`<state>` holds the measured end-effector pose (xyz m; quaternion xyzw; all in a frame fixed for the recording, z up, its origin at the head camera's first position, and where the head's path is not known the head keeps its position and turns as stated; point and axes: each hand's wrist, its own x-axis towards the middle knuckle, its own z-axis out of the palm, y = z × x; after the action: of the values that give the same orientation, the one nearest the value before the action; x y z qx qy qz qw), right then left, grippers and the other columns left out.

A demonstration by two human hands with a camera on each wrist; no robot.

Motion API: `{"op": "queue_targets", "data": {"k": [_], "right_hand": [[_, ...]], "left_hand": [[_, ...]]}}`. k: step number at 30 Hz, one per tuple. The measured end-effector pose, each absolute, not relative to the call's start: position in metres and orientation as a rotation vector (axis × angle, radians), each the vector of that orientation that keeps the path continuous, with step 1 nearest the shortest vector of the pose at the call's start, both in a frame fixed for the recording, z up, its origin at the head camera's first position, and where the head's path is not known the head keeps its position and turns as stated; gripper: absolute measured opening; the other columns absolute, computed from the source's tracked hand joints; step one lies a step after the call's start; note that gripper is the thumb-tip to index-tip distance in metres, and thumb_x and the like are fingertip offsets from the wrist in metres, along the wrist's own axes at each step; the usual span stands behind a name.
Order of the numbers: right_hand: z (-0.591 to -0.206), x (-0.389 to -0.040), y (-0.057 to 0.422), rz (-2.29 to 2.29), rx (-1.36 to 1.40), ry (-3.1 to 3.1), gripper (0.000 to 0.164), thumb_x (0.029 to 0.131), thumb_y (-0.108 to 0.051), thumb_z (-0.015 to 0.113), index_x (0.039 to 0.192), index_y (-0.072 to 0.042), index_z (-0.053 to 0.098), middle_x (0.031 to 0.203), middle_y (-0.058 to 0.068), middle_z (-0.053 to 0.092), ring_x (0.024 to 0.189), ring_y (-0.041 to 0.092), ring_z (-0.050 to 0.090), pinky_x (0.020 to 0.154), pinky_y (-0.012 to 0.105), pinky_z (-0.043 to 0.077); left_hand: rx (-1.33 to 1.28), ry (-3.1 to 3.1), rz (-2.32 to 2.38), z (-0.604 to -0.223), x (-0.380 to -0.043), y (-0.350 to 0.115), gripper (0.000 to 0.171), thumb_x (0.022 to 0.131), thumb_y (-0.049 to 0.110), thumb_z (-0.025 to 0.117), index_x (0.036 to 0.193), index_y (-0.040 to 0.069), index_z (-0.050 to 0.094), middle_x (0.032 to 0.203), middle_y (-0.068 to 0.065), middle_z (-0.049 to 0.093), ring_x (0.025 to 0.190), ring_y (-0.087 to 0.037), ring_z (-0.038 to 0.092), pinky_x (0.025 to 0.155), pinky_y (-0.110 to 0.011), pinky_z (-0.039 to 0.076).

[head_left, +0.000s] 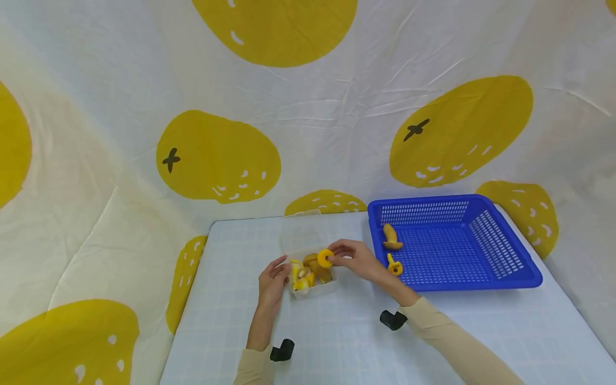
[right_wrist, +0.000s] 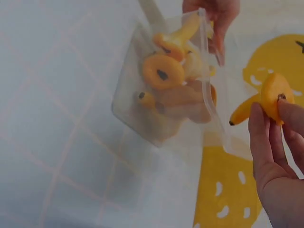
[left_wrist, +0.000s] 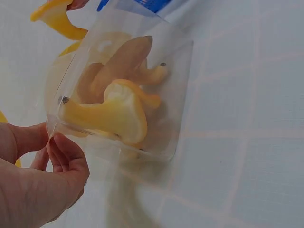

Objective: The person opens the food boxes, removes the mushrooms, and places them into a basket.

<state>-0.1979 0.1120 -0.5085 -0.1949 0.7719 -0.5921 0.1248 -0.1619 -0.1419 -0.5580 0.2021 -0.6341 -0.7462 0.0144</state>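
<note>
A clear plastic box (head_left: 315,292) with several yellow and brown mushrooms in it stands on the table. My left hand (head_left: 273,280) is at its left side; in the left wrist view, thumb and fingers pinch the rim at a corner. Over the right part of the box my right hand (head_left: 357,260) pinches a yellow mushroom (right_wrist: 273,90) by its cap, stem pointing away from the palm. Inside, a brown mushroom (head_left: 321,271) lies on the right, with yellow mushrooms (left_wrist: 126,111) beside it. The box's clear lid (head_left: 299,235) stands raised at the back.
To the right is a blue slotted basket (head_left: 462,287). Along its left side lie a brown mushroom (head_left: 391,235) and a small yellow mushroom (head_left: 395,268). A cloth (head_left: 317,133) with large yellow fruit prints hangs behind the table (head_left: 231,310). Black mounts (head_left: 283,351) sit at both wrists.
</note>
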Motion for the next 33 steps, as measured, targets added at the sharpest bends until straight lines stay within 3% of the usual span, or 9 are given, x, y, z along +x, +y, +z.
{"op": "queue_targets", "data": {"k": [15, 22, 27, 33], "right_hand": [[-0.495, -0.199, 0.156, -1.78, -0.379, 2.275, 0.032, 0.099, -0.018, 0.072, 0.125, 0.0, 0.066, 0.119, 0.016, 0.07, 0.107, 0.028, 0.068, 0.094, 0.03, 0.055], [-0.491, -0.196, 0.182, -1.852, -0.295, 2.303, 0.034, 0.097, -0.017, 0.073, 0.125, 0.002, 0.066, 0.119, 0.019, 0.069, 0.104, 0.025, 0.07, 0.09, 0.025, 0.055], [-0.492, -0.194, 0.203, -1.868, -0.253, 2.343, 0.034, 0.099, -0.019, 0.072, 0.125, 0.002, 0.065, 0.122, 0.021, 0.068, 0.103, 0.022, 0.071, 0.09, 0.03, 0.057], [-0.493, -0.193, 0.226, -1.803, -0.213, 2.458, 0.039, 0.099, -0.026, 0.072, 0.127, 0.0, 0.066, 0.125, 0.019, 0.067, 0.11, 0.027, 0.067, 0.09, 0.017, 0.052]], "left_hand": [[0.629, -1.982, -2.34, -0.553, -0.16, -0.143, 0.038, 0.098, 0.004, 0.068, 0.135, -0.005, 0.062, 0.107, -0.01, 0.066, 0.086, -0.012, 0.058, 0.07, -0.019, 0.05], [0.637, -1.971, -2.352, -0.557, -0.161, -0.144, 0.04, 0.098, 0.006, 0.07, 0.136, -0.004, 0.061, 0.106, -0.008, 0.066, 0.084, -0.011, 0.057, 0.068, -0.019, 0.049], [0.664, -1.954, -2.381, -0.555, -0.161, -0.144, 0.04, 0.098, 0.005, 0.069, 0.136, -0.004, 0.061, 0.104, -0.006, 0.065, 0.083, -0.013, 0.056, 0.067, -0.021, 0.047], [0.743, -1.947, -2.4, -0.551, -0.164, -0.143, 0.036, 0.099, 0.006, 0.066, 0.135, 0.0, 0.064, 0.105, -0.007, 0.065, 0.089, -0.015, 0.058, 0.07, -0.022, 0.049]]}}
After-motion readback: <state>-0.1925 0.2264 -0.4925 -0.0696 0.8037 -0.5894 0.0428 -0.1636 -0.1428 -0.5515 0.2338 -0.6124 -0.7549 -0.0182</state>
